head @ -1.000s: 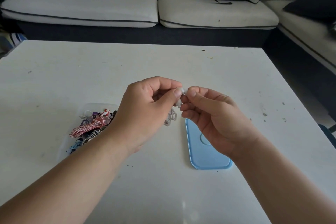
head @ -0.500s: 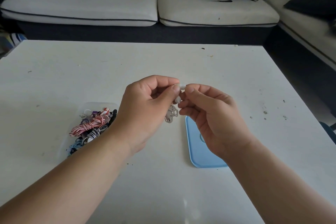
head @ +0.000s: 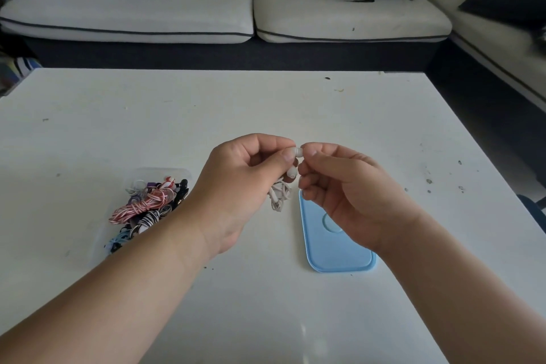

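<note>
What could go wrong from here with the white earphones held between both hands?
1. The left hand and the right hand pinch the white earphones only at the top, above the table; the wound cord hangs beneath and might uncoil or slip.
2. The clear box of coiled cables lies close by the left forearm; a sideways move could knock it.

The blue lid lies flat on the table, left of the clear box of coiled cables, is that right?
Not quite. The head view shows the blue lid flat on the table, but right of the clear box of coiled cables.
</note>
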`<state>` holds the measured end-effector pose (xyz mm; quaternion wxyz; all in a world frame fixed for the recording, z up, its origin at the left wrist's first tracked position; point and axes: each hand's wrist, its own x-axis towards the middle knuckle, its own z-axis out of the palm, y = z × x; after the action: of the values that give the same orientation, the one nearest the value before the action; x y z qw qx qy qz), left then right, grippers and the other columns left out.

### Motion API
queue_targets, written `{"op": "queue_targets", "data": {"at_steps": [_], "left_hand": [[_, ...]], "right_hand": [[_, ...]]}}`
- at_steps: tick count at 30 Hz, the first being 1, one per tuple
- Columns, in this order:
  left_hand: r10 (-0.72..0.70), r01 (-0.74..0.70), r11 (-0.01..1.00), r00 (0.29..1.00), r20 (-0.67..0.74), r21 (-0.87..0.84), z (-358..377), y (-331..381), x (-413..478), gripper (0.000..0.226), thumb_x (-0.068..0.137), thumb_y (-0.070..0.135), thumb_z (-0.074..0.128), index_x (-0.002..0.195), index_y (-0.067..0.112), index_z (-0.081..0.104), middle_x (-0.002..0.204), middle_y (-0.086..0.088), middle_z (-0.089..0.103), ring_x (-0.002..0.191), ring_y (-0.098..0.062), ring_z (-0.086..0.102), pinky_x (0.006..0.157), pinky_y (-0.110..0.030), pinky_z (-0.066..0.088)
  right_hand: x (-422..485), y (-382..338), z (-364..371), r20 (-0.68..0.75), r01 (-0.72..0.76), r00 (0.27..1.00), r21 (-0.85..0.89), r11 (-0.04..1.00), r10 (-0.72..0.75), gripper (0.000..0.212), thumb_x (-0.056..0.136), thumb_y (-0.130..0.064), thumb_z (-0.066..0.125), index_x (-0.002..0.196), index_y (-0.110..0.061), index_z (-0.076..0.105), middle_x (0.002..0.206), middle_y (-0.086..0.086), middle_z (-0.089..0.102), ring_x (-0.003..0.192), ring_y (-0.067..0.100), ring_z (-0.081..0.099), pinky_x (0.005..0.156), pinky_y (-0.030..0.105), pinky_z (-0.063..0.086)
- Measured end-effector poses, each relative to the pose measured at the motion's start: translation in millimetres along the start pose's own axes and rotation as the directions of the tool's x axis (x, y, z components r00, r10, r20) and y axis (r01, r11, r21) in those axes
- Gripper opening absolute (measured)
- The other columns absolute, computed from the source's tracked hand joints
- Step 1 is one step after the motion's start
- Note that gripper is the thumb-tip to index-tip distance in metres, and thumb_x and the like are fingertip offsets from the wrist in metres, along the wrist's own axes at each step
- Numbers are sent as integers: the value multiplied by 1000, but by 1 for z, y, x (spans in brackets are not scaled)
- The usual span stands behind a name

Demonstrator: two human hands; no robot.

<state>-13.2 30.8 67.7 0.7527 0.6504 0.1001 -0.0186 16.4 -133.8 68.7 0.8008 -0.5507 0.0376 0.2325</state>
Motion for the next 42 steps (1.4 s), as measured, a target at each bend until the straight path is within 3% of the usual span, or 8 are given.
{"op": "queue_targets", "data": {"at_steps": [5,8,12,22,25,31,37,42], "left_hand": [[-130,126,990,990,-60,-62,4,-5,5,10,95,11,72,103,8,76,79,-4,70,68,-17,62,71,-33,50],[-182,177,980,982,-57,-89,8,-8,7,9,99,9,68,104,6,75,77,-4,65,62,-18,55,69,-36,48],[-291,277,949,953,-83,-151,11,-12,10,10,98,5,67,107,8,71,81,-10,66,59,-19,55,67,-34,56],[-383,383,924,923,-40,-5,8,-17,10,17,94,11,74,111,12,73,76,-5,66,62,-16,54,59,-23,51],[-357,357,934,932,-63,-2,9,-19,9,14,93,11,75,108,10,74,69,-3,66,62,-17,55,61,-23,52],[-253,246,967,949,-185,-61,5,-15,11,14,94,7,73,107,14,72,86,-14,77,72,-20,63,74,-30,61],[-146,143,989,961,-234,-29,1,-14,5,16,94,5,70,105,16,76,79,-2,74,74,-17,69,84,-35,62],[-111,105,994,962,-249,-36,1,-13,0,10,96,8,71,100,14,78,70,-1,70,63,-15,63,86,-34,63]], "right_hand": [[19,-3,-36,-298,3,950,-291,957,-93,15,95,-18,72,94,-3,72,74,9,68,59,19,61,56,32,53],[37,17,-71,-416,-114,881,-649,753,-225,8,89,-11,68,85,-6,72,74,8,68,61,20,62,59,34,54],[52,46,-96,-373,-234,900,-849,474,-224,8,88,-14,72,95,-12,74,78,-2,65,67,21,61,69,31,53],[65,58,-96,-253,-165,909,-948,272,-330,10,87,-9,64,89,-12,73,90,6,68,80,25,63,68,31,52],[60,54,-88,-282,-175,901,-931,321,-328,10,85,-9,61,83,-12,71,81,4,69,74,24,63,62,30,50],[12,13,-21,-249,-48,966,-415,909,-63,11,87,-1,71,97,-6,72,84,16,76,65,21,71,69,36,64],[-25,12,23,-130,11,991,-247,969,-45,13,88,-2,76,101,-3,77,90,21,77,74,23,69,73,34,63],[-23,19,28,-214,32,970,-349,937,-113,11,84,-9,81,94,-12,76,82,12,78,69,21,70,78,41,64]]}}
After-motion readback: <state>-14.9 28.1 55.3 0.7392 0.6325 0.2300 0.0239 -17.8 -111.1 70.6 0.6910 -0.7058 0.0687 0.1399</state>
